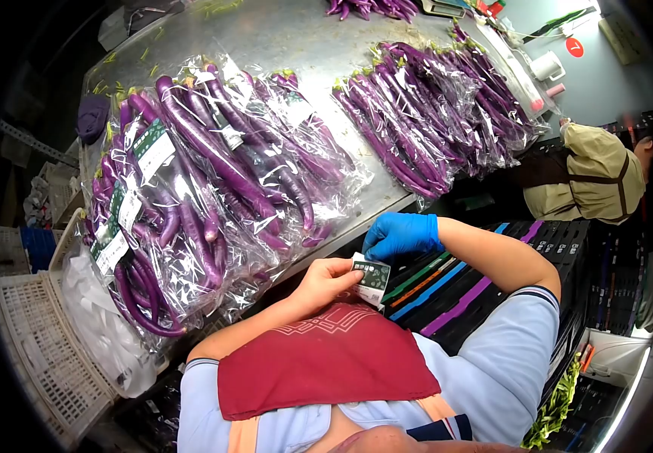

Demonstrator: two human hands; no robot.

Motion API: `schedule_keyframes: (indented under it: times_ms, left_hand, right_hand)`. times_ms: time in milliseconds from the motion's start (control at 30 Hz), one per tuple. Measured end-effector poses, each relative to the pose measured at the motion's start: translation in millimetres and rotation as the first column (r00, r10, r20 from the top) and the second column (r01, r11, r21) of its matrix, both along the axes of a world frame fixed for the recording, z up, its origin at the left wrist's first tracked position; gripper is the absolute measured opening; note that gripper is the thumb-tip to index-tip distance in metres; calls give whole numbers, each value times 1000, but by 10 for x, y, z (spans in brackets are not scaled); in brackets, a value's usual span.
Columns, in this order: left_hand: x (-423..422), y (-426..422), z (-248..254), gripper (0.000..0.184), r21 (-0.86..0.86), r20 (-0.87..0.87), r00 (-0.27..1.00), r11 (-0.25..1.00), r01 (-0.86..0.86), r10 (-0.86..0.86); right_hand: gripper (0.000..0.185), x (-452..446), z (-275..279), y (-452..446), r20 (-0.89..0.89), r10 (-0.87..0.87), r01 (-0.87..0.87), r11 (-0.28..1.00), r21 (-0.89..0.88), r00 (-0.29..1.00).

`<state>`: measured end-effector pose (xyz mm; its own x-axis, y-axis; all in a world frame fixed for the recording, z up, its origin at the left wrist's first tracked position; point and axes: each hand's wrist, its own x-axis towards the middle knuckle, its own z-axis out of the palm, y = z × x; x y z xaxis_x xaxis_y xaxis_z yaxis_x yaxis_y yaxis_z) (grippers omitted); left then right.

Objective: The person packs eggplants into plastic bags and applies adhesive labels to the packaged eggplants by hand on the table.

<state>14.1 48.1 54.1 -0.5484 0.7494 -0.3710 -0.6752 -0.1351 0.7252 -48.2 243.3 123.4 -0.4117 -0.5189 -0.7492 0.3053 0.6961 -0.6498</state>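
My left hand (pixel 328 281), bare, pinches a small stack of green-and-white printed labels (pixel 372 278) in front of my apron. Curled just above the labels is my right hand (pixel 400 235) in a blue glove; its fingertips are close to their upper edge, and whatever they grip is hidden. Ahead on the left of the metal table (pixel 288 38) lies a pile of long purple eggplants (pixel 220 151) in clear plastic bags. Some bags there carry the same kind of label (pixel 152 151). A second pile of bagged eggplants (pixel 424 113) lies to the right.
Stacked black crates (pixel 485 283) with coloured strips stand below my right arm. White plastic crates (pixel 50 347) and plastic bags (pixel 107 325) are at the left. More eggplants (pixel 375 7) lie at the far edge. Another person (pixel 591 174) is at the right, near a white mug (pixel 547 66).
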Motion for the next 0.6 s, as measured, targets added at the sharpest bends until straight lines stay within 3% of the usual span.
schedule_keyframes:
  times_ms: [100,200,233,267,333,400,467,533,600]
  left_hand:
    - [0,15,-86,24,14,15,1000,1000,-5,5]
    - [2,37,-116,24,76,64,997,996,-52,48]
    - [-8,25,-82,24,97,134,991,995,-33,20]
    - [-30,4,-41,23,65,99,995,998,4,-10]
    - [-10,26,-77,23,82,125,992,997,-5,-5]
    - [-14,23,-51,23,77,68,997,997,30,-36]
    - [0,48,-132,23,101,53,997,993,54,-59]
    - [-19,42,-139,24,68,-10,997,995,74,-73]
    - [-51,26,-184,24,-27,-111,987,993,116,-119]
  right_hand:
    - [22,-41,-190,152,55,-229,231,973,-28,972]
    - [21,-133,-154,274,-18,-433,431,901,-54,901]
    - [20,-236,-70,351,-123,-449,448,893,-39,885]
    - [20,-374,19,446,-229,-457,461,886,-38,859]
    - [18,-708,134,624,-385,-541,511,839,-187,747]
    - [19,-1014,355,576,-543,-481,497,858,-131,688]
    - [18,-1355,587,332,-752,-225,337,941,-4,620]
    - [18,-1700,709,11,-879,-174,202,975,-91,443]
    - [23,-1965,875,-432,-932,-322,169,941,-295,164]
